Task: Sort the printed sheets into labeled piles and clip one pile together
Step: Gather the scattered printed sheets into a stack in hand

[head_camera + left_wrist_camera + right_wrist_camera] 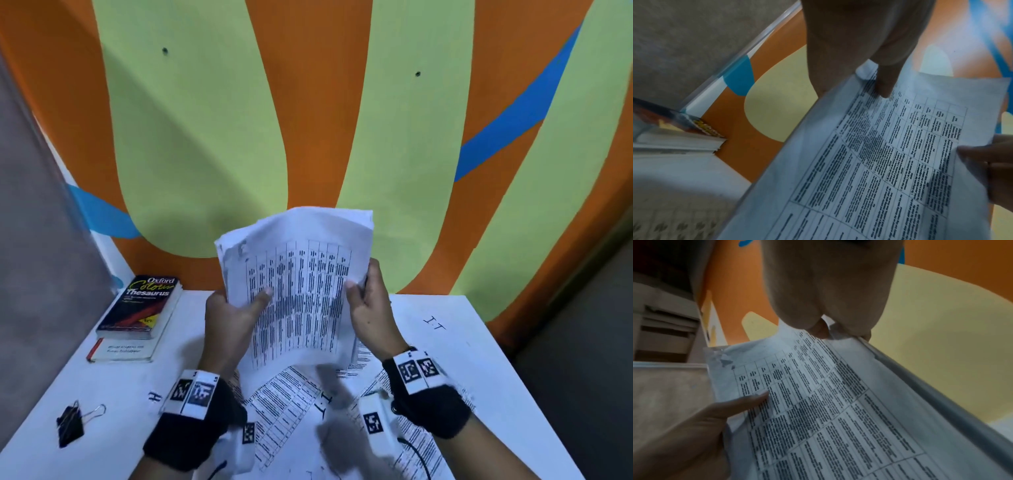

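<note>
Both hands hold a sheaf of printed sheets (294, 291) upright above the bench (479, 342): the left hand (233, 318) grips its edge at 9 o'clock, thumb pressed on the printed table, and the right hand (371, 308) pinches the edge at 3 o'clock. More printed sheets (291, 404) lie flat on the bench beneath, beside handwritten labels. A black binder clip (70, 426) rests at 8 o'clock, and two stacked books (140, 315) sit at 10 o'clock against the wall.
</note>
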Motion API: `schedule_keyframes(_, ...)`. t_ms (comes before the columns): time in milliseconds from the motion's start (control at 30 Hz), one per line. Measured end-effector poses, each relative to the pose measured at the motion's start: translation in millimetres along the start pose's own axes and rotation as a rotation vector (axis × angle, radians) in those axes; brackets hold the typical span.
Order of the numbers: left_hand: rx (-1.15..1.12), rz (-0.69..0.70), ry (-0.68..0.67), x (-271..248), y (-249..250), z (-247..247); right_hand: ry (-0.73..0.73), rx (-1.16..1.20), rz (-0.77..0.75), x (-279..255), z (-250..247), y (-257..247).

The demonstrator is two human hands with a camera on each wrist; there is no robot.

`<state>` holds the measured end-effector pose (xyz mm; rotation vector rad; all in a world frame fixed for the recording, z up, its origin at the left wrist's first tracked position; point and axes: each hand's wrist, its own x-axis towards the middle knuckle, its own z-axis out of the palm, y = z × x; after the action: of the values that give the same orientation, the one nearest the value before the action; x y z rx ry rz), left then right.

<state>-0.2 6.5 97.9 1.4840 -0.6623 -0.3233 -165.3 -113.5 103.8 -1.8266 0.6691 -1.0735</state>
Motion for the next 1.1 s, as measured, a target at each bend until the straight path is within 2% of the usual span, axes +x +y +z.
schedule_keyframes(133,-0.034,0.072,-0.044,0,6,-7,0.056,0.123,0.003,5,-6,-6)
schedule_keyframes(267,-0.056,0.07,-0.05,-9,4,-5,0.043,0.068,0.096,3,-4,2)
schedule_keyframes(433,-0.069,0.188,-0.023,-3,22,-10,0.071,-0.02,-0.026,8,6,-13)
schedule_keyframes(500,-0.083,0.227,-0.056,-3,18,-17,0.013,0.078,0.01,8,9,-20)
schedule_keyframes(567,-0.064,0.135,-0.092,-5,6,-20,-0.09,0.099,0.079,5,13,-15)
schedule_keyframes(633,-0.017,-0.001,-0.103,-3,-11,-23,-0.157,-0.089,0.134,3,18,11)
schedule_keyframes(733,0.058,-0.03,-0.078,7,-14,-31,-0.326,-0.489,0.374,-3,27,51)
schedule_keyframes(800,0.062,0.042,0.001,19,-2,-42,-0.426,-0.648,0.436,-12,41,72)
schedule_keyframes(967,0.117,0.241,0.24,37,17,-67,-0.606,-0.905,0.367,-24,100,98)
schedule_keyframes(1033,0.088,0.271,0.298,35,20,-73,-0.65,-1.017,0.406,-27,115,105)
schedule_keyframes(1100,0.136,0.309,0.331,33,22,-80,-0.679,-1.027,0.486,-26,120,110)
